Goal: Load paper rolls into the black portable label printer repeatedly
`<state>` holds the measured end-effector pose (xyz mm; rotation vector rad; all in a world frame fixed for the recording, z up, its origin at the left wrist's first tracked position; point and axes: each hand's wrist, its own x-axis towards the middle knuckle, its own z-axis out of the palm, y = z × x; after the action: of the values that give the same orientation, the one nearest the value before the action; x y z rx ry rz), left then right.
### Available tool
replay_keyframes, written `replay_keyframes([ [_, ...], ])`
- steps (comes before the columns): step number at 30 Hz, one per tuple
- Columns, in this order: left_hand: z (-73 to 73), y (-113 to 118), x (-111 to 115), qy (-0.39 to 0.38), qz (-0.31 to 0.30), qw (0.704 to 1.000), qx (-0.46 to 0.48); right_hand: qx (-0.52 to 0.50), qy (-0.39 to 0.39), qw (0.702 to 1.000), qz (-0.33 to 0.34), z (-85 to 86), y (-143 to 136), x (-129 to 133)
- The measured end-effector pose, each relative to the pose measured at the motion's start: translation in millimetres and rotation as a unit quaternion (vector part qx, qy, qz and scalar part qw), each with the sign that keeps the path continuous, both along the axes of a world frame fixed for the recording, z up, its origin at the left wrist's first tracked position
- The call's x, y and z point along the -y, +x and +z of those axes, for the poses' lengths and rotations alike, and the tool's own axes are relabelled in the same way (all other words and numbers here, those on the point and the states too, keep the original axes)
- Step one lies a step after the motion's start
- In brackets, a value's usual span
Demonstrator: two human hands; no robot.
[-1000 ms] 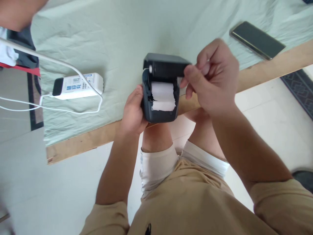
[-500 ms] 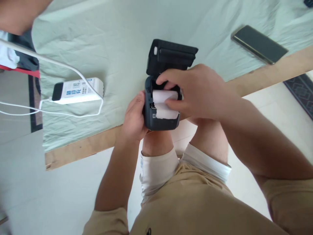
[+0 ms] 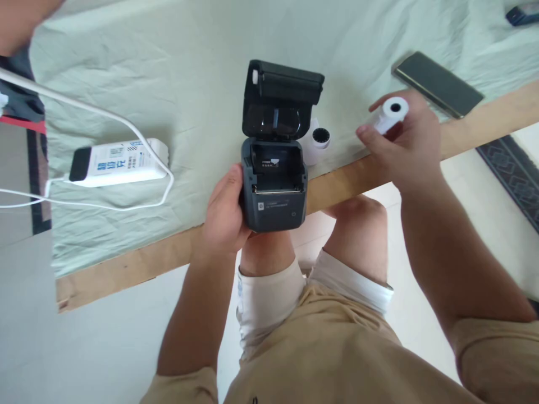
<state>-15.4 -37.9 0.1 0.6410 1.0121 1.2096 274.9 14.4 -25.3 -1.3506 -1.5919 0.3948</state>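
A dark label printer (image 3: 275, 207) is held at the table's front edge, its lid (image 3: 284, 92) swung up and its paper compartment bare. My left hand (image 3: 225, 210) grips the printer's left side, thumb along the edge. Off to the right, my right hand (image 3: 404, 134) holds a white paper roll (image 3: 389, 115) between thumb and fingers, with the roll's dark core hole facing up. Another white roll (image 3: 311, 151), with a black round core, stands on the cloth just behind the printer's right side and is partly hidden by it.
A white power bank (image 3: 122, 163) with a white cable (image 3: 105, 114) lies at left. At right is a dark phone (image 3: 438, 83), with a dark object (image 3: 523, 14) in the far corner. Another person's arm (image 3: 25, 22) shows at upper left.
The white roll has come out of the printer and moved right in my right hand. The second roll has come into view beside the printer. My left hand still holds the printer.
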Motion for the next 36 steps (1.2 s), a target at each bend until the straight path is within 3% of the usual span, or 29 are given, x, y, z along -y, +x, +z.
replay_keyframes([
  [3,0.9,-0.1,-0.3,0.011,-0.002,1.000,-0.009,0.068,-0.053,0.992,-0.094,6.8,-5.0,-14.8],
  [5,1.0,-0.8,-0.3,0.005,-0.008,1.000,-0.006,0.093,-0.073,0.988,-0.103,10.5,-11.6,-11.1],
  [9,-1.1,-2.0,0.2,-0.002,0.005,1.000,0.003,0.119,0.108,0.981,-0.110,18.3,-38.6,23.2],
  [11,-2.5,-1.9,0.4,-0.003,0.011,1.000,0.003,0.105,0.133,0.984,-0.057,18.4,-56.7,35.3],
  [13,-3.4,-1.4,0.2,-0.003,0.011,1.000,0.000,0.112,0.101,0.988,-0.007,14.1,-72.2,35.4],
  [20,-1.2,-0.2,-0.7,-0.011,0.011,1.000,0.012,0.090,-0.034,0.995,0.037,1.8,-79.2,16.5],
  [26,-0.9,1.6,0.9,-0.004,0.029,0.999,0.024,0.133,-0.020,0.990,0.052,6.9,-78.1,25.4],
  [36,-2.3,1.8,0.4,-0.014,0.039,0.999,0.020,0.128,0.004,0.991,0.049,-1.2,-74.8,22.5],
])
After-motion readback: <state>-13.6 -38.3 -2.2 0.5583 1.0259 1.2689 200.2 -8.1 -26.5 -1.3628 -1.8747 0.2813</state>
